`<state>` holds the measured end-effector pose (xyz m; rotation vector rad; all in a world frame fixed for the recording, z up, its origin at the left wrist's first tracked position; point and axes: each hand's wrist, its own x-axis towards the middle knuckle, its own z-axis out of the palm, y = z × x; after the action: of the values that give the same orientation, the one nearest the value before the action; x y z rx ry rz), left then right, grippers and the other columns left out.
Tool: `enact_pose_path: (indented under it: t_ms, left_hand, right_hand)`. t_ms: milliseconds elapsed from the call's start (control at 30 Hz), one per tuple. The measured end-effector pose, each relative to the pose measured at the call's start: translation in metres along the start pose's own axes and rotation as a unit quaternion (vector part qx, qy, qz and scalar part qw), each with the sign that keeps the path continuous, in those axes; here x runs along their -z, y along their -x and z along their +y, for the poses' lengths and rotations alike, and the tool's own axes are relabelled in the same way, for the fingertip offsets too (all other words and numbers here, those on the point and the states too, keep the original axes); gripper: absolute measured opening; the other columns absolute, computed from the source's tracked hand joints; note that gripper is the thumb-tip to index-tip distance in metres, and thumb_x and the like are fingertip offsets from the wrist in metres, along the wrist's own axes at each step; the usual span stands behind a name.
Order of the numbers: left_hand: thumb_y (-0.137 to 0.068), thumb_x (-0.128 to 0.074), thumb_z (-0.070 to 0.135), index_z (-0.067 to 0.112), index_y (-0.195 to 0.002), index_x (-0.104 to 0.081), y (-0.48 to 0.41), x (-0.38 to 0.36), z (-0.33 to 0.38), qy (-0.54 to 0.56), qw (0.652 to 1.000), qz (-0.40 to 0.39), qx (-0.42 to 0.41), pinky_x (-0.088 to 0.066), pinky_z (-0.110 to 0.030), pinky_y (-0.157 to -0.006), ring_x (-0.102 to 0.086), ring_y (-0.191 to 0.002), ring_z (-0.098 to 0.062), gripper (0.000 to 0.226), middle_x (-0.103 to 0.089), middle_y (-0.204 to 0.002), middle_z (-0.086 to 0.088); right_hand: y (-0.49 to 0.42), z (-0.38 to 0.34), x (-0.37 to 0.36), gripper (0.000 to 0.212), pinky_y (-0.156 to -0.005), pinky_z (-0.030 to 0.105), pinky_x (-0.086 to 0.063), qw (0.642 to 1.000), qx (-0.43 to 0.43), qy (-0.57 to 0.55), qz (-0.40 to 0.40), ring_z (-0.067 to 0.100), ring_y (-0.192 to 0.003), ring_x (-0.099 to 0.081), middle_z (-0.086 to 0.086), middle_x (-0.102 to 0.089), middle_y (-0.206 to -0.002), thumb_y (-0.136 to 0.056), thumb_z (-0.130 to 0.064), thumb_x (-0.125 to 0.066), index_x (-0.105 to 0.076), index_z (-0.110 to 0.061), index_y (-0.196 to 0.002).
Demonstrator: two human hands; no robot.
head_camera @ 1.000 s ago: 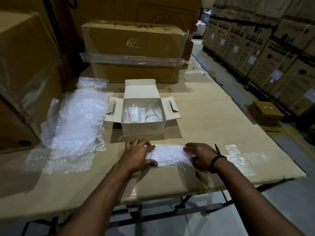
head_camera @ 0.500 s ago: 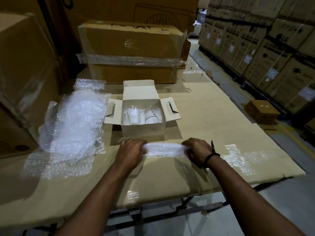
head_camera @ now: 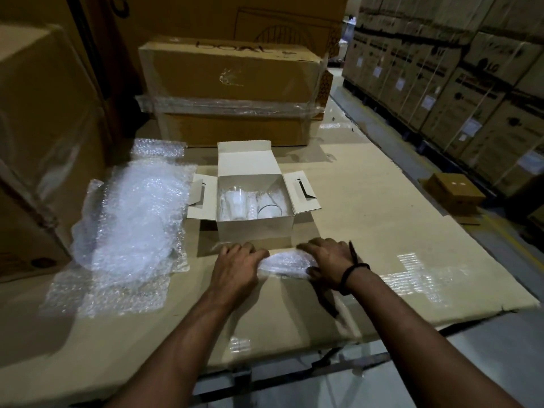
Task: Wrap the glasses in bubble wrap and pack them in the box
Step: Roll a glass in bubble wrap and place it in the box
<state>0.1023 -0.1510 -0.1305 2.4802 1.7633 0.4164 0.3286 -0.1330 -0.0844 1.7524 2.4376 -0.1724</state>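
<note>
A bundle of rolled bubble wrap lies crosswise on the desk, just in front of the box and held at both ends; what is inside the roll cannot be made out. The left hand grips its left end with the fingers curled over the top. The right hand grips the right end, fingers bent over the far side and thumb tucked along the near side. A dark band circles the right wrist. The box is white and open, its lid flap standing up at the back and its two side flaps spread outward, each with a cut-out handle. Inside it stand clear glasses, upright and close together; one on the right shows a dark rim line, and at least one between them looks wrapped. To the left of the box a loose heap of bubble wrap sits on flatter sheets of the same stuff, its edge touching the box's left flap. The desk top is brown cardboard, with patches of shiny tape near the right hand. Behind the box stands a long brown carton banded with clear film. A large carton fills the left side. On the floor to the right lies a small carton, with stacked cartons in rows beyond it.
</note>
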Motion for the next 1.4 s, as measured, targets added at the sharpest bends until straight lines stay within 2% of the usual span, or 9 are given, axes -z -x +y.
enact_pose_path:
  t_ms: [133,233,367,500,667,800,1033,1233,1400]
  left_hand:
    - [-0.093,-0.036,0.051,0.035,-0.121,-0.061,0.007,-0.001,-0.007,0.016,1.0,0.009,-0.008,-0.033,-0.039,-0.094,-0.051,-0.106,-0.017,0.041,-0.059,-0.116,0.007]
    - [-0.087,-0.044,0.047,0.029,-0.105,-0.067,0.007,-0.003,-0.009,-0.008,0.999,0.024,-0.037,-0.04,-0.039,-0.081,-0.057,-0.095,-0.022,0.034,-0.064,-0.104,0.005]
    - [-0.079,-0.047,0.033,0.023,-0.088,-0.066,0.004,-0.001,-0.019,0.003,0.996,0.076,-0.046,-0.044,-0.036,-0.066,-0.06,-0.072,-0.028,0.023,-0.066,-0.079,-0.001]
    - [-0.08,-0.047,0.034,0.023,-0.096,-0.068,0.001,0.009,-0.03,0.0,0.989,0.145,-0.021,-0.041,-0.034,-0.065,-0.061,-0.071,-0.026,0.028,-0.07,-0.08,0.001]
    - [-0.085,-0.054,0.033,0.024,-0.1,-0.071,-0.013,0.039,-0.048,0.004,0.966,0.257,0.011,-0.036,-0.038,-0.075,-0.06,-0.085,-0.027,0.024,-0.071,-0.094,0.002]
    - [-0.082,-0.066,0.031,0.025,-0.094,-0.073,-0.046,0.068,-0.067,0.007,0.948,0.305,0.087,-0.028,-0.038,-0.08,-0.058,-0.091,-0.028,0.015,-0.068,-0.099,0.001]
    - [-0.087,-0.068,0.029,0.023,-0.11,-0.063,-0.122,0.091,-0.091,-0.019,0.959,0.233,0.162,-0.024,-0.039,-0.086,-0.06,-0.099,-0.03,0.024,-0.072,-0.096,-0.004]
    - [-0.086,-0.068,0.031,0.027,-0.125,-0.063,-0.155,0.087,-0.106,-0.14,0.978,0.081,0.129,-0.023,-0.043,-0.101,-0.042,-0.124,-0.025,0.039,-0.053,-0.134,-0.001]
    - [-0.082,-0.066,0.015,0.032,-0.134,-0.055,-0.158,0.084,-0.104,-0.15,0.987,0.047,0.02,-0.02,-0.042,-0.1,-0.038,-0.128,-0.022,0.056,-0.053,-0.139,0.005]
  right_hand:
    - [-0.003,0.004,-0.015,0.038,-0.085,0.034,-0.045,0.998,-0.052,-0.032,0.024,0.028,-0.113,-0.053,0.002,-0.056,-0.122,-0.086,-0.026,-0.053,-0.056,-0.03,-0.124]
    - [-0.001,0.0,-0.019,0.032,-0.079,0.035,-0.047,0.995,-0.053,-0.05,0.062,0.028,-0.107,-0.055,0.002,-0.06,-0.115,-0.088,-0.025,-0.052,-0.059,-0.027,-0.119]
    - [0.007,0.001,-0.022,0.036,-0.085,0.034,-0.041,0.997,-0.028,-0.012,0.071,0.027,-0.111,-0.053,-0.002,-0.059,-0.123,-0.088,-0.029,-0.053,-0.058,-0.031,-0.124]
    - [0.012,0.001,-0.017,0.039,-0.087,0.033,-0.044,0.996,-0.014,-0.079,0.042,0.027,-0.112,-0.055,0.001,-0.061,-0.121,-0.085,-0.019,-0.058,-0.059,-0.024,-0.124]
    - [-0.012,-0.002,0.022,0.028,-0.074,0.035,-0.049,0.97,0.021,-0.135,0.203,0.032,-0.091,-0.064,0.008,-0.07,-0.101,-0.083,-0.014,-0.067,-0.067,-0.015,-0.111]
    - [-0.057,-0.003,0.067,0.024,-0.072,0.037,-0.049,0.949,0.034,-0.135,0.283,0.033,-0.088,-0.064,0.01,-0.069,-0.1,-0.087,-0.022,-0.067,-0.066,-0.011,-0.108]
    - [-0.16,-0.002,0.087,0.03,-0.085,0.038,-0.039,0.973,-0.015,-0.069,0.219,0.031,-0.104,-0.057,0.006,-0.066,-0.109,-0.092,-0.036,-0.056,-0.058,-0.021,-0.118]
    - [-0.2,-0.005,0.076,0.024,-0.086,0.037,-0.031,0.98,-0.001,0.008,0.201,0.026,-0.106,-0.052,0.0,-0.068,-0.107,-0.091,-0.037,-0.055,-0.057,-0.028,-0.113]
    - [-0.208,-0.008,0.072,0.024,-0.088,0.037,-0.032,0.985,0.006,0.048,0.163,0.023,-0.111,-0.046,-0.002,-0.06,-0.114,-0.088,-0.039,-0.057,-0.065,-0.031,-0.11]
